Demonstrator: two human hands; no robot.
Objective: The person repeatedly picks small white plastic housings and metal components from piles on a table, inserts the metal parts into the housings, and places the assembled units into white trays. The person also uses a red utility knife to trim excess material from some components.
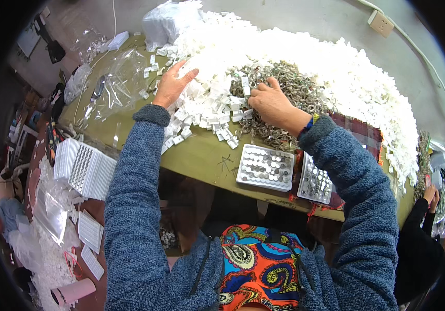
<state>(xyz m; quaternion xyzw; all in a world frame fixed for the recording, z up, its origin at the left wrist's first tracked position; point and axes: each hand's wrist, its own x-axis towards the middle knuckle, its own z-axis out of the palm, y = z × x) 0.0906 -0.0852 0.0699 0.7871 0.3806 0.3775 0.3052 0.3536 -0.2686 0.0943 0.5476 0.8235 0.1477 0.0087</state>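
My left hand (173,87) rests at the left edge of a big heap of small white plastic pieces (305,49), thumb and fingers apart, holding nothing I can see. To its right, my right hand (275,105) reaches over a pile of small grey-brown metal-looking parts (292,78). Its fingers curl down among the parts, beside a few loose white pieces (245,85); whatever they pinch is hidden. Below it, a white tray (239,179) carries rows of small round silvery pieces. A second such tray (301,193) lies partly behind my right sleeve.
A dark checked cloth (359,132) lies under my right forearm. Clear plastic film (121,78) covers the table's left side. Stacked white trays (90,168) stand off the left front edge, above a pink cylinder (74,291). At far right, another person's hands (431,197) are at work.
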